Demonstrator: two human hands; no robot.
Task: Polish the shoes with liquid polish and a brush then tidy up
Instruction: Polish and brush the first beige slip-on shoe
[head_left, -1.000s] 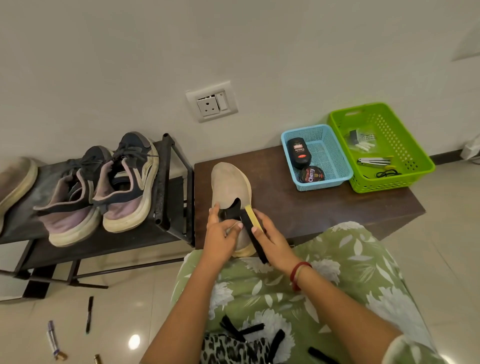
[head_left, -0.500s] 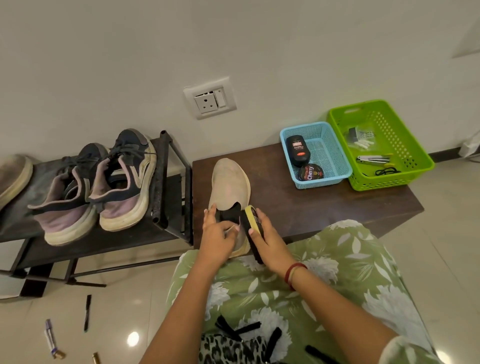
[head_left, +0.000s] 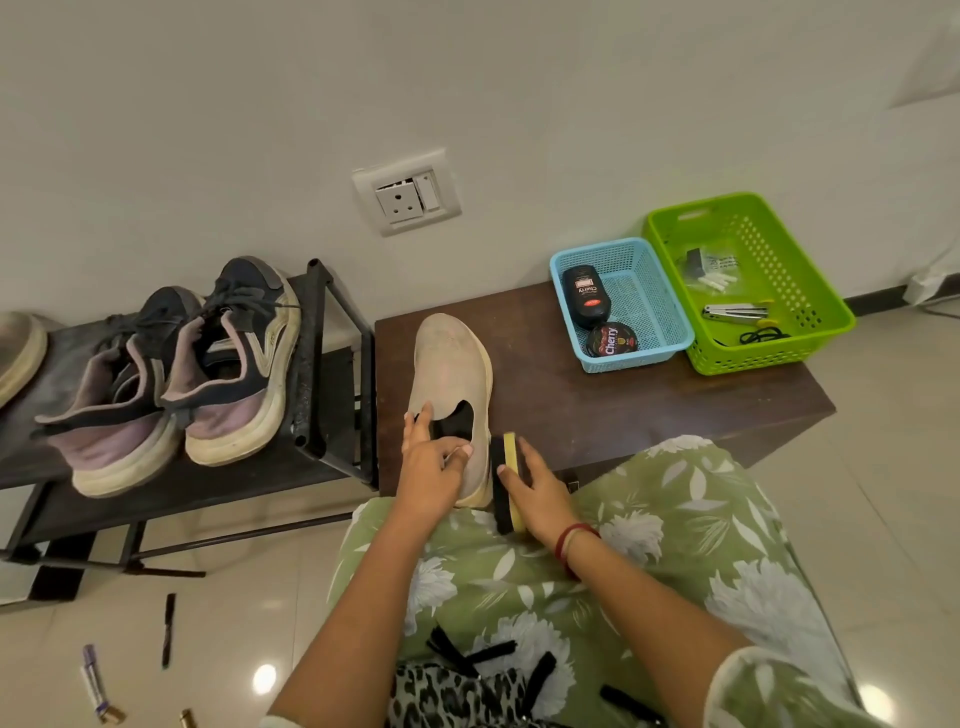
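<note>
My left hand (head_left: 434, 467) grips the shoe (head_left: 449, 364) heel at the table (head_left: 623, 415) front edge; right hand (head_left: 540, 493) holds the brush (head_left: 505, 452) alongside, parallel.

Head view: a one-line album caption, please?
A left hand steadies a beige shoe while the right hand holds a brush beside its heel.

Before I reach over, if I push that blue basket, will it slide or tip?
It probably slides easily: the blue basket looks like thin plastic mesh on a smooth bench. The polish bottle and tin lie low at one side, so tipping seems unlikely, though it may swivel.
</note>
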